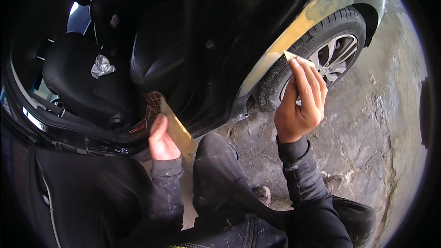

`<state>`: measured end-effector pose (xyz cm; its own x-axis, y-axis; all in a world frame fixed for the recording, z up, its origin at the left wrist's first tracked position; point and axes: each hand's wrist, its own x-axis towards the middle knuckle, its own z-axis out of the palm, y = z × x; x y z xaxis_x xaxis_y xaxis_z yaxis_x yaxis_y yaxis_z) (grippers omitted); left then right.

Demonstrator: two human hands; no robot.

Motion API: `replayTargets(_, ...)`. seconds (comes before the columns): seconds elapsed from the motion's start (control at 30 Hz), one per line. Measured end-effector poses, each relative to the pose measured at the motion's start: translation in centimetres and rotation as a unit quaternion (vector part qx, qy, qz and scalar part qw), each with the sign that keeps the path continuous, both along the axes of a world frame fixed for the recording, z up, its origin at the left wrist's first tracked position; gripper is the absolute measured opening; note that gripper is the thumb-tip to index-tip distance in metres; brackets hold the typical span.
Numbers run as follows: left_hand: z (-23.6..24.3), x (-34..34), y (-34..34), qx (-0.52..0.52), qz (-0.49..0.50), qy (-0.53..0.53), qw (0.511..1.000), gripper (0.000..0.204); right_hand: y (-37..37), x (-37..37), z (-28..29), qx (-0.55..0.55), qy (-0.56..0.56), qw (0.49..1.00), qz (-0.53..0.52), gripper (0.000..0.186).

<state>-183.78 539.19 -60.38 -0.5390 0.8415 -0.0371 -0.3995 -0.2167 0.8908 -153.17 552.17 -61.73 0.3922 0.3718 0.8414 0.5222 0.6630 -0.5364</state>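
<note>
Low in the middle, the left hand (161, 140) grips a flat tan board (177, 131). Right of the middle, the right hand (301, 101) pinches a small scraper (294, 57), touching the yellow patch (294, 30) above the wheel (330, 59).

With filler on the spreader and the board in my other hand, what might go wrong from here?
1. The right hand pinches the small spreader by its fingertips only; that grip may slip near the tyre.
2. The left hand holds the tan board tilted beside the open door sill, so anything on it could smear the seat.
3. The yellow filler patch on the arch looks uneven; a heavy pass could gouge it.
</note>
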Motion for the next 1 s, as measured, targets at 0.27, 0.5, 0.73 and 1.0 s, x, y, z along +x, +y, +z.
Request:
replayTargets(0.27, -11.7, -5.4, -1.5, -0.132, -0.232, -0.037, 0.963, 0.034, 2.9, -1.0, -0.3, 0.030, 0.012, 0.999, -0.010, 0.042)
replayTargets(0.5, -19.9, -5.2, -4.4, -0.279, -0.248, -0.076, 0.925, 0.032, 2.9, -2.2, -0.4, 0.021, 0.020, 0.999, -0.014, 0.042)
replayTargets(0.73, -23.0, -5.9, -5.2, -0.270, -0.309, -0.164, 0.897, 0.020, 2.4, -4.2, -1.4, 0.041, 0.020, 0.999, -0.023, 0.041)
replayTargets(1.0, -23.4, -6.6, -5.5, -0.226, -0.321, -0.239, 0.888, 0.016, 2.3, -4.9, -2.3, 0.059, 0.016, 0.998, -0.026, 0.042)
